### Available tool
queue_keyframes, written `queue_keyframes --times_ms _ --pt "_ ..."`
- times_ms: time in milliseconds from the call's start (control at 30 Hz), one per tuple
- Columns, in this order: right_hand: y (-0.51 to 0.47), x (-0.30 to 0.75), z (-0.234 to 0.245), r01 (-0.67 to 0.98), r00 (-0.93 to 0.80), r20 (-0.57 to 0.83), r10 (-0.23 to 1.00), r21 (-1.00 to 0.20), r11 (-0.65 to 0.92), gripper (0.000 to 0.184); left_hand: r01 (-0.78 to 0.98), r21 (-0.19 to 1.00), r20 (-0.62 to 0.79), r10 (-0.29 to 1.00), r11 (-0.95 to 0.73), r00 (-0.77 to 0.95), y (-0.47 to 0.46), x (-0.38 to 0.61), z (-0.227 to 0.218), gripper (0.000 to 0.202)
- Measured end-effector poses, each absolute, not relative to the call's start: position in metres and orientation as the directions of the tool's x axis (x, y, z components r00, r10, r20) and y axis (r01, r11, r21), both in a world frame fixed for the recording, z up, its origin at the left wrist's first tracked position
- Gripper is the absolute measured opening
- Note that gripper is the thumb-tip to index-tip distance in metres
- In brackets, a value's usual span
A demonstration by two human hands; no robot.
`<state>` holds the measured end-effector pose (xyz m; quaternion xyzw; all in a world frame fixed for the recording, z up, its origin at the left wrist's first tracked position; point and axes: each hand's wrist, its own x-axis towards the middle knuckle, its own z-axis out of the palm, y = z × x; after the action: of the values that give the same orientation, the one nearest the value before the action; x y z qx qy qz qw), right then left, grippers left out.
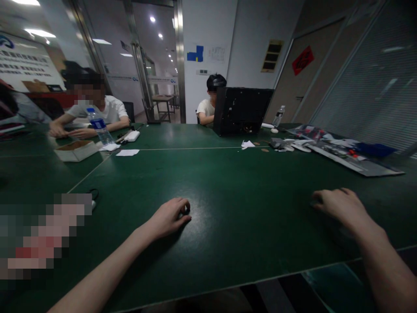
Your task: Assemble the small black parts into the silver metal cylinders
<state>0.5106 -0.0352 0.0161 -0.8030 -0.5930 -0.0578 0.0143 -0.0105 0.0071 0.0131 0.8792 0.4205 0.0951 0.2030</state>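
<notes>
My left hand [172, 215] rests on the green table [211, 182] left of centre. Its fingers are curled toward the thumb, and a small dark spot shows between them that I cannot make out. Over on the right, my right hand [342, 206] is low over the same table top, slightly smeared, with the fingers bent downward. Whatever lies under or within those fingers is hidden in shadow. Between the two hands there is a wide stretch of green surface.
A black box-shaped device [243, 111] stands at the back, a person behind it. Another person sits back left near a water bottle [99, 126] and an open carton [76, 151]. A tray of clutter [355, 161] lies right. The table's front edge runs below my hands.
</notes>
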Motion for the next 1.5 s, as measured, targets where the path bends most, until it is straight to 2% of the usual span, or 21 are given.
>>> queue_keyframes --times_ms 67,167,267,333,533,700,867,933,1100,1500 --pt "-0.033 0.478 0.026 0.984 0.171 0.056 0.984 0.037 -0.173 0.027 0.703 0.438 -0.008 0.779 -0.561 0.627 0.006 -0.010 0.015 0.019" --pt "-0.032 0.417 0.043 0.992 0.007 0.064 0.998 -0.124 0.001 0.043 0.706 0.438 -0.021 0.779 -0.556 0.627 0.005 -0.009 0.017 0.020" --pt "-0.035 0.351 0.055 0.914 -0.225 0.115 0.968 -0.319 0.250 0.043 0.708 0.435 -0.022 0.779 -0.556 0.626 0.005 -0.009 0.019 0.021" --pt "-0.037 0.313 0.058 0.840 -0.345 0.132 0.929 -0.398 0.369 0.042 0.706 0.436 -0.022 0.777 -0.558 0.629 0.004 -0.009 0.020 0.021" --pt "-0.028 0.243 0.045 0.692 -0.553 0.110 0.826 -0.492 0.529 0.055 0.710 0.424 -0.020 0.778 -0.562 0.628 0.004 -0.009 0.020 0.021" --pt "-0.018 0.224 0.028 0.596 -0.647 0.099 0.756 -0.553 0.583 0.059 0.713 0.398 -0.016 0.773 -0.577 0.635 0.004 -0.009 0.021 0.019" --pt "-0.017 0.217 0.007 0.474 -0.622 0.165 0.766 -0.699 0.535 0.061 0.715 0.398 -0.018 0.774 -0.576 0.633 0.004 -0.008 0.021 0.019" --pt "-0.018 0.215 0.001 0.459 -0.601 0.179 0.779 -0.721 0.519 0.059 0.706 0.400 -0.001 0.770 -0.584 0.637 0.005 -0.009 0.019 0.019" --pt "-0.022 0.214 -0.001 0.520 -0.575 0.181 0.798 -0.671 0.528 0.049 0.691 0.401 0.005 0.755 -0.602 0.655 0.006 -0.009 0.015 0.019" --pt "-0.022 0.211 -0.001 0.550 -0.578 0.219 0.786 -0.607 0.573 0.033 0.613 0.444 0.023 0.692 -0.654 0.721 -0.001 -0.005 0.022 0.015"
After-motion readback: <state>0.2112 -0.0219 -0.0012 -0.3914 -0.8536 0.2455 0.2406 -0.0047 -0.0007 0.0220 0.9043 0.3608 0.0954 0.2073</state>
